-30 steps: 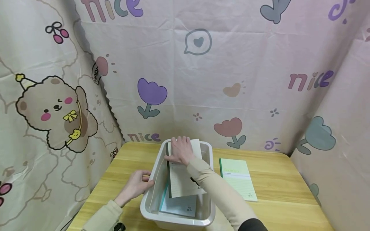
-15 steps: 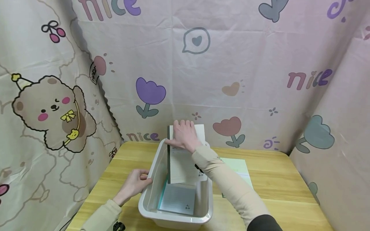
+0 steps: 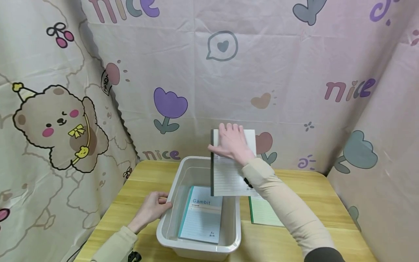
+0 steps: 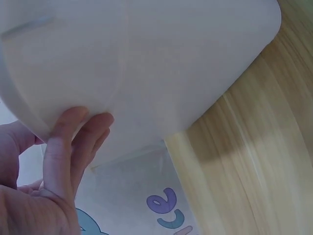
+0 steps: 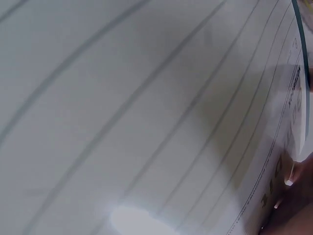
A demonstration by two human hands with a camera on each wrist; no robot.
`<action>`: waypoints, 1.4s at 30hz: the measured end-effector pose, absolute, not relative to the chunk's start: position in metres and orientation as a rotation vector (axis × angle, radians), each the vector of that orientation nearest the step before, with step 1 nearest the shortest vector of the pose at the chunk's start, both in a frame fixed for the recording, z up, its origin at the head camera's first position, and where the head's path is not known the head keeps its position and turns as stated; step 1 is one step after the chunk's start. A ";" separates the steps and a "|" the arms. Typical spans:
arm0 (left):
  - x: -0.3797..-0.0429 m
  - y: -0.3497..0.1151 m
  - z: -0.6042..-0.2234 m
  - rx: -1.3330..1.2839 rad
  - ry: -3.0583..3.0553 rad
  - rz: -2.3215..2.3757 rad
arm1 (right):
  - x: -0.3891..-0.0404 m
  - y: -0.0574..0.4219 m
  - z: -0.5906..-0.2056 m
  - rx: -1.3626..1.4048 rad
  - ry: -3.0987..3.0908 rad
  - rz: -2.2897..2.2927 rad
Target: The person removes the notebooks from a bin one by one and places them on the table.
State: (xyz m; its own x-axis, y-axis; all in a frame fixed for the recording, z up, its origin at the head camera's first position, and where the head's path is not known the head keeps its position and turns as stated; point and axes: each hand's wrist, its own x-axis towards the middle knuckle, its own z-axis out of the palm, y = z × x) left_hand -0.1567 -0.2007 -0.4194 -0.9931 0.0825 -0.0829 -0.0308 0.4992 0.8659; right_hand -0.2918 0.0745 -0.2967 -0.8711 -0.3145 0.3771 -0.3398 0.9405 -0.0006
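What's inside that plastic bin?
A blue notebook marked Gambit. The held white notebook covers its far right corner and part of the bin; anything there is hidden.

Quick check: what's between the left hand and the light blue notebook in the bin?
The bin's side wall: the left hand grips it at the rim, and the light blue notebook lies inside. The head view shows this.

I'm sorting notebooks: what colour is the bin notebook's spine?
The spine is turquoise, best seen in the head view.
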 end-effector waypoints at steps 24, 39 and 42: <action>-0.157 -0.198 -0.418 -0.036 2.582 1.562 | -0.286 0.283 -0.409 0.340 -2.853 0.018; -0.157 -0.205 -0.419 0.127 2.542 1.548 | -0.278 0.351 -0.478 0.282 -2.915 0.012; -0.157 -0.206 -0.419 0.140 2.539 1.547 | -0.279 0.357 -0.485 0.287 -2.899 0.012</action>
